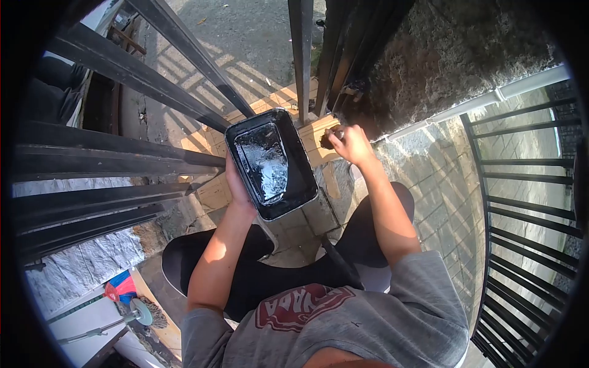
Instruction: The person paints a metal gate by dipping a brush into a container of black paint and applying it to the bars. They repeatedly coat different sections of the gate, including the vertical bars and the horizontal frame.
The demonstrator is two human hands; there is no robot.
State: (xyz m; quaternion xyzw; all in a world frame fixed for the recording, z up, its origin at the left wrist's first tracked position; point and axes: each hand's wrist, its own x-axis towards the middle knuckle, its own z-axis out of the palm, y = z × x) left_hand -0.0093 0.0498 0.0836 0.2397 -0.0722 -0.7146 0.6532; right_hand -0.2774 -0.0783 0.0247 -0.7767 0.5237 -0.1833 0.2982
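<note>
My left hand [235,185] grips the left side of a black paint tray [307,162], tilted over my lap. Glossy dark paint [267,153] in it reflects the sky. Its fingers are mostly hidden under the tray. My right hand [353,145] is closed around a small brush [326,140], its dark end pointing left and down near the foot of the bars. Much of the brush is covered by my fingers. Black metal bars [299,55] of a fence rise just beyond both hands, and the tray's far corner overlaps two of them.
Yellowish tiles [319,126] run under the fence. A rough stone wall [454,55] with a white pipe [478,101] stands at the right. Another black railing [527,211] curves along the far right. A mop [144,314] lies at lower left. My bent knees frame the paving.
</note>
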